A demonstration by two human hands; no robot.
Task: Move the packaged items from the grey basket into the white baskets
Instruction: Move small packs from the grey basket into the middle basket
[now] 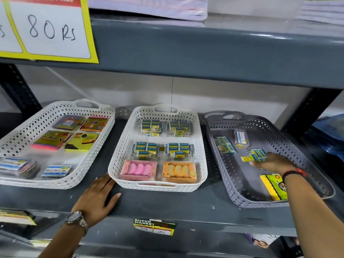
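The grey basket (214,138) stands at the right of the shelf. Inside it my right hand (273,162) is shut on a clear packet of blue and yellow erasers (257,155). Another eraser packet (224,145), a clear clip box (241,139) and a yellow pack (272,187) lie loose in the same basket. The middle white basket (119,155) holds several eraser packets, a pink box and an orange box. The left white basket (89,159) holds sticky-note pads and clip packs. My left hand (98,197) rests flat and open on the shelf between the two white baskets.
The grey shelf board (167,203) carries a price tag (154,226) on its front lip. A grey shelf above overhangs the baskets, with a yellow "80 Rs" sign (46,28) at the upper left. Dark uprights flank both sides.
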